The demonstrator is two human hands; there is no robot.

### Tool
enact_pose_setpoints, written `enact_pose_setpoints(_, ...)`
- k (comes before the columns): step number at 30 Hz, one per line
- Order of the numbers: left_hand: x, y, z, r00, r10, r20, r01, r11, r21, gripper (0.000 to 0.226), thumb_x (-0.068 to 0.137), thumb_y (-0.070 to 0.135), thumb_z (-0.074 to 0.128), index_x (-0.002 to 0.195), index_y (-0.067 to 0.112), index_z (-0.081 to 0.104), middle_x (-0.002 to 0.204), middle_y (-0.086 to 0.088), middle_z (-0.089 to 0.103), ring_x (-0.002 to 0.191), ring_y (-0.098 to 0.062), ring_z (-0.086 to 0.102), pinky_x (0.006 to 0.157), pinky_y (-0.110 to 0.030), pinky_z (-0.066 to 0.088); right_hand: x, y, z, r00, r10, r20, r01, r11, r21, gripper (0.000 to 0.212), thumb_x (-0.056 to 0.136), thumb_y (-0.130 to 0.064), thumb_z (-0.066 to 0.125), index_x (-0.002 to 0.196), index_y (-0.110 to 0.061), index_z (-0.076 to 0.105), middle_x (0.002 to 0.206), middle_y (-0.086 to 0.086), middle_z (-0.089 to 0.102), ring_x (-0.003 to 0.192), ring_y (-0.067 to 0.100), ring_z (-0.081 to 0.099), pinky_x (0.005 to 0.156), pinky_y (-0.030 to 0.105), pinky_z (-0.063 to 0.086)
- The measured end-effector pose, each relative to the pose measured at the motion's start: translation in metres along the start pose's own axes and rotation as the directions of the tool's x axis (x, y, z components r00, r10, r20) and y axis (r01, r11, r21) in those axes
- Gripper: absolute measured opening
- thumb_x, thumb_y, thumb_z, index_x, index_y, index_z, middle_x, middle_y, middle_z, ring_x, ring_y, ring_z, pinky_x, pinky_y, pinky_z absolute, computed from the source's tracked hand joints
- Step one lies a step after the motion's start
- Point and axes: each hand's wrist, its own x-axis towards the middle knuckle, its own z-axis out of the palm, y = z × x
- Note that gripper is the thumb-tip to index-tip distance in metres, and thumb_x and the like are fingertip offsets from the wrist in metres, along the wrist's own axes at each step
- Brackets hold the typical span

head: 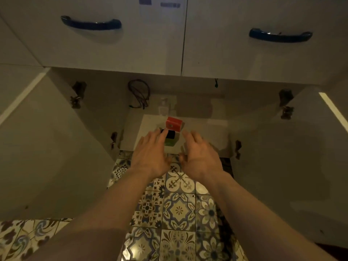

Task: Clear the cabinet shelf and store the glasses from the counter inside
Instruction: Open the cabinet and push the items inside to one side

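A lower cabinet stands open below two drawers. On its white shelf (pixel 205 129) a red box (pixel 174 124) rests on top of a dark box (pixel 170 134) and a green box (pixel 169 143). My left hand (pixel 150 157) reaches in with fingers spread, its fingertips touching the left side of the stack. Just right of the stack, my right hand (pixel 199 157) is open too and holds nothing. No glasses or counter are in view.
Both cabinet doors, the left door (pixel 47 157) and the right door (pixel 291 157), swing wide open at either side. A coiled dark cable (pixel 139 93) hangs on the cabinet's back wall. Two drawers with blue handles (pixel 91 24) sit above. Patterned floor tiles (pixel 178 210) lie below.
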Motion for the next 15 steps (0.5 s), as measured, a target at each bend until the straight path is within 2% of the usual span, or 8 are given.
enact_pose_setpoints(4, 0.023, -0.033, 0.025, 0.995, -0.038, 0.094, 0.034, 0.999, 0.040, 0.097, 0.087, 0.047, 0.064, 0.156, 0.029, -0.001, 0.166, -0.002, 0.004, 0.151, -0.024, 0.004, 0.120, -0.041, 0.008, 0.023, 0.007, 0.032, 0.999, 0.002, 0.039, -0.001, 0.999, -0.032, 0.073, 0.092, -0.030, 0.061, 0.153, -0.020, 0.023, 0.157, 0.006, 0.027, 0.139, 0.028, 0.032, 0.109, 0.042, 0.040)
enact_pose_setpoints(9, 0.086, -0.090, 0.072, 0.991, -0.052, 0.127, 0.047, 0.998, 0.045, 0.095, 0.087, 0.050, 0.061, 0.156, 0.029, -0.001, 0.165, -0.002, 0.008, 0.150, -0.024, 0.009, 0.121, -0.041, 0.012, 0.095, 0.018, 0.089, 0.997, 0.042, 0.058, -0.038, 0.997, -0.063, 0.072, 0.090, -0.031, 0.061, 0.151, -0.020, 0.026, 0.154, 0.007, 0.032, 0.138, 0.029, 0.035, 0.110, 0.044, 0.039)
enact_pose_setpoints(11, 0.117, -0.113, 0.093, 0.991, -0.033, 0.130, 0.028, 0.999, 0.045, 0.094, 0.087, 0.050, 0.060, 0.156, 0.028, 0.001, 0.164, -0.005, 0.013, 0.149, -0.026, 0.015, 0.120, -0.041, 0.016, 0.128, 0.025, 0.116, 0.995, 0.068, 0.074, -0.062, 0.995, -0.078, 0.071, 0.090, -0.032, 0.061, 0.151, -0.022, 0.026, 0.152, 0.008, 0.036, 0.134, 0.031, 0.039, 0.107, 0.044, 0.041)
enact_pose_setpoints(15, 0.173, -0.169, 0.146, 0.981, -0.044, 0.190, 0.045, 0.999, 0.001, 0.092, 0.088, 0.047, 0.061, 0.156, 0.034, -0.001, 0.166, -0.002, 0.008, 0.150, -0.025, 0.014, 0.120, -0.041, 0.020, 0.192, 0.048, 0.186, 0.990, 0.114, 0.083, -0.110, 0.993, -0.053, 0.068, 0.089, -0.035, 0.061, 0.148, -0.028, 0.028, 0.145, 0.006, 0.044, 0.124, 0.029, 0.049, 0.097, 0.042, 0.048)
